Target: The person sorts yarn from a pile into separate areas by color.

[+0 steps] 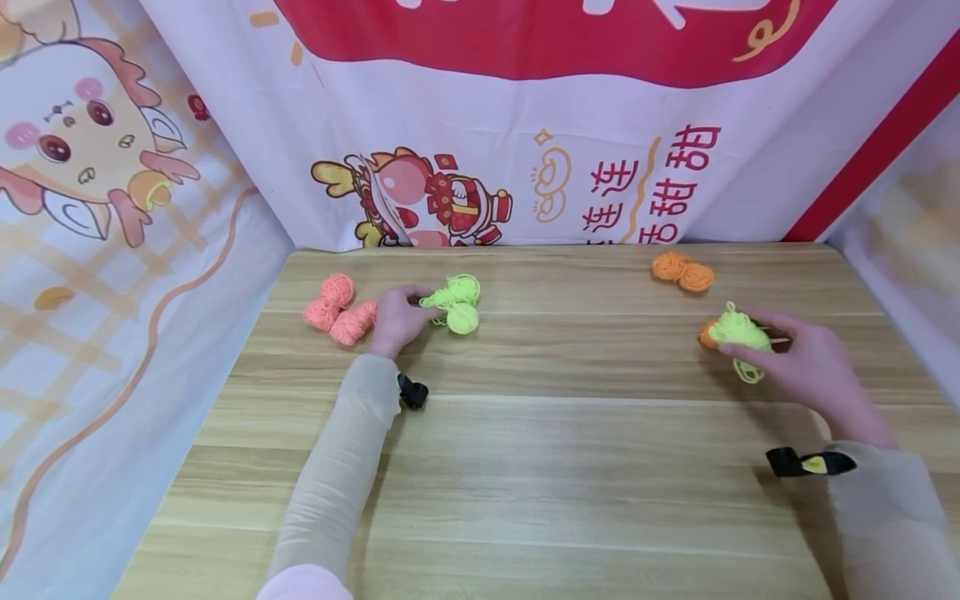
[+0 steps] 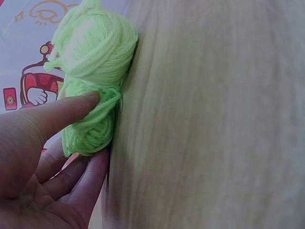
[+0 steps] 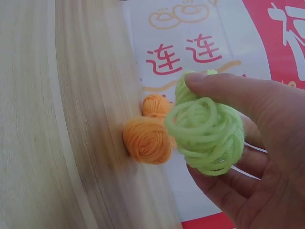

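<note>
My left hand (image 1: 401,319) is at the back left of the table, thumb and fingers around a green yarn ball (image 2: 90,131). A paler green yarn ball (image 2: 100,47) touches it in the left wrist view; in the head view a rounder one (image 1: 462,318) lies just right of the fingers. At the right, my right hand (image 1: 813,362) grips a yellow-green yarn ball (image 3: 207,138) between thumb and fingers, seemingly above the table, with loose loops hanging from it. An orange yarn ball (image 1: 707,333) is partly hidden behind that one.
Pink yarn balls (image 1: 337,289) lie together just left of my left hand. Two more orange yarn balls (image 1: 696,277) sit near the back right edge. The wooden table (image 1: 570,483) meets a printed cloth (image 1: 480,108) at the back, and another cloth hangs at the left.
</note>
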`<action>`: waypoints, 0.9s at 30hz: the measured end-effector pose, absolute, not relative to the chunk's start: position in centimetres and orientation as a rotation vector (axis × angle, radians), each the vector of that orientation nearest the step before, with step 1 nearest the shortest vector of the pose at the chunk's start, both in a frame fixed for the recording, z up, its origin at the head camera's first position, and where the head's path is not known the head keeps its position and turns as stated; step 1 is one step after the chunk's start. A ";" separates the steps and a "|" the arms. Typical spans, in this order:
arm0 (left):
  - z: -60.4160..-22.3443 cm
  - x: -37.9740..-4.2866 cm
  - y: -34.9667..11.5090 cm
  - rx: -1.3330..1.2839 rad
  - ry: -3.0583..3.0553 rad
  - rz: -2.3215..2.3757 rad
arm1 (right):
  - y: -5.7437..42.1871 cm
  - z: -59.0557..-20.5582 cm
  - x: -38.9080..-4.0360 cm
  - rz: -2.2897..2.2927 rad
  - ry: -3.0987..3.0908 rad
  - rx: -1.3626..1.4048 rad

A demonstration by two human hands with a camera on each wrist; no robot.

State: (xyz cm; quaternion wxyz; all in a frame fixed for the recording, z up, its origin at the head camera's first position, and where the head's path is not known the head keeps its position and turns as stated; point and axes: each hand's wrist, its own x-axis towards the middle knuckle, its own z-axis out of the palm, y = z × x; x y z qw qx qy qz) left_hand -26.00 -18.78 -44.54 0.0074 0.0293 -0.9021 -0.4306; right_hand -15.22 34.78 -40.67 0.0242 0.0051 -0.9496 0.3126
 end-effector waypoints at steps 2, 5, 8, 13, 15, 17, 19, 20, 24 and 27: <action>-44.5 -26.0 -18.7 0.087 -2.817 -1.351 | 34.5 -40.6 -15.4 0.977 -2.940 0.024; -44.5 -26.0 -18.7 0.083 -2.816 -1.357 | 34.2 -40.4 -15.5 0.991 -2.939 0.049; -44.5 -26.1 -18.7 0.082 -2.814 -1.358 | 33.9 -40.4 -15.7 0.999 -2.934 0.067; -44.6 -26.2 -18.8 0.087 -2.817 -1.346 | 33.5 -40.4 -15.9 1.001 -2.925 0.085; -44.6 -26.2 -18.8 0.091 -2.818 -1.342 | 33.4 -40.6 -16.0 1.016 -2.923 0.095; -44.6 -26.2 -18.8 0.095 -2.819 -1.341 | 33.3 -40.7 -16.2 1.023 -2.921 0.107; -44.7 -26.2 -18.8 0.097 -2.817 -1.346 | 33.1 -40.9 -16.3 1.029 -2.914 0.123; -44.7 -26.2 -18.8 0.098 -2.816 -1.350 | 33.0 -40.9 -16.3 1.029 -2.912 0.132; -44.8 -26.2 -18.9 0.100 -2.817 -1.361 | 32.6 -41.1 -16.4 1.044 -2.895 0.167; -44.8 -26.2 -18.9 0.103 -2.819 -1.364 | 32.3 -41.2 -16.4 1.046 -2.910 0.170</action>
